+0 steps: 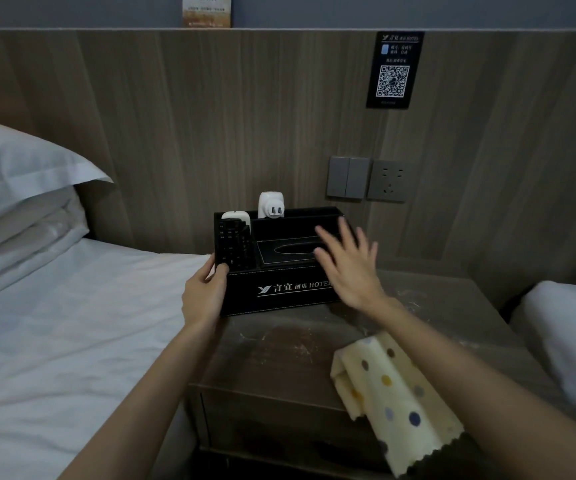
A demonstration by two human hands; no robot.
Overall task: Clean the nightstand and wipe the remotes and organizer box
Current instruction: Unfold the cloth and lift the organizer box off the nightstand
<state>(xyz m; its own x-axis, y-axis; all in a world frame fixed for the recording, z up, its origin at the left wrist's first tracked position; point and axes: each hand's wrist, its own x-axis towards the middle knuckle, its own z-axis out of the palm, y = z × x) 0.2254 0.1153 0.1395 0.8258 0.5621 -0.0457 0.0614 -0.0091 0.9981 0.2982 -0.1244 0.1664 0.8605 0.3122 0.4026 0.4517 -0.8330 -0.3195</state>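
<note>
A black organizer box (279,292) with white hotel lettering stands at the back of the dusty brown nightstand (279,344). A black remote (233,244) and a white remote (236,216) stand in its left compartment; a white plug adapter (271,204) sticks up behind. My left hand (205,292) grips the box's left front corner, thumb near the black remote's lower end. My right hand (347,265) hovers with spread fingers over the box's right end and holds nothing. A yellow dotted cloth (394,400) lies on the nightstand's front right, hanging over the edge.
A bed with white sheets (71,323) and pillows (19,188) lies to the left. Another white bed edge (570,341) is at the right. A wood wall panel behind carries switches (348,177), a socket (387,181) and a QR sign (393,69).
</note>
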